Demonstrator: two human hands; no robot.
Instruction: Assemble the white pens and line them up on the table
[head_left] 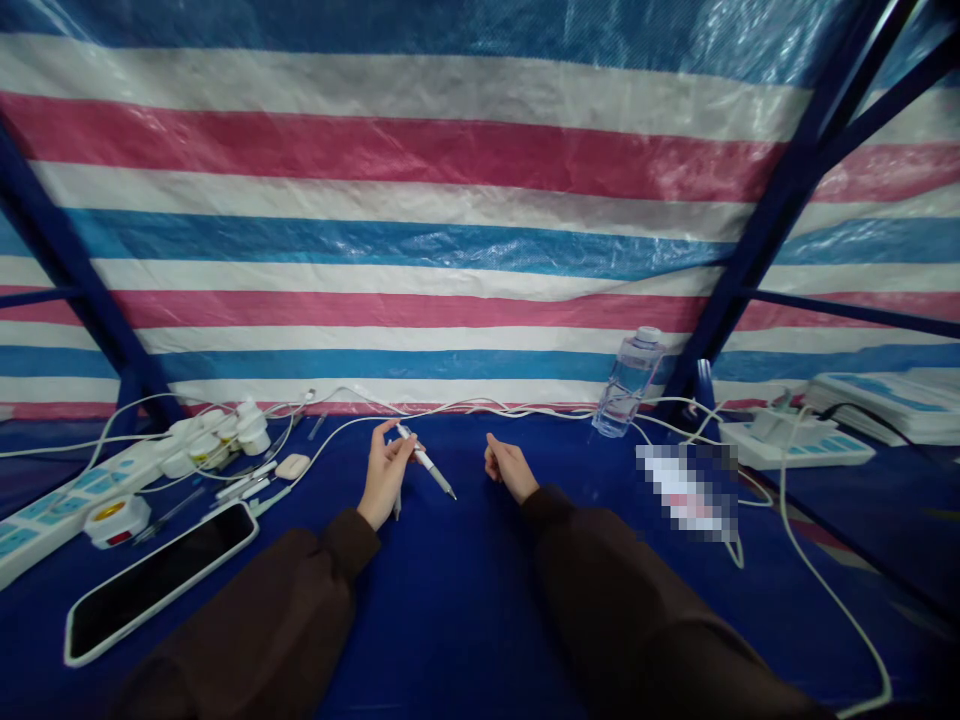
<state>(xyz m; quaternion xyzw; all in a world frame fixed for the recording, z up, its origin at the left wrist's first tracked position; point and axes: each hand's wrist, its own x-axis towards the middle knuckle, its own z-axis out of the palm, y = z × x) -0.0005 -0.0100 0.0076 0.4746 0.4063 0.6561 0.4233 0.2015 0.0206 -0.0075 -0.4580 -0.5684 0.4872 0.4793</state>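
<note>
We have the white pen (433,470) to the right of the phone (161,582), slanting above the blue tabletop (442,620), its tip aimed down and away from the phone. Our left hand (386,472) pinches it near the rear end, a narrow grip of thumb and fingers that probably serves to leave the barrel and tip exposed. The left forearm reaches forward past the phone's right side. Our right hand (511,472), farther right of the phone than the pen and apart from it, curls into a loose fist, thumb uppermost; we cannot tell whether anything is inside. Beyond the phone's far end lie loose pens (247,482) and a beige case (292,466), likely kept aside for elbow room. Well right of the phone is a clear bottle (628,388).
</note>
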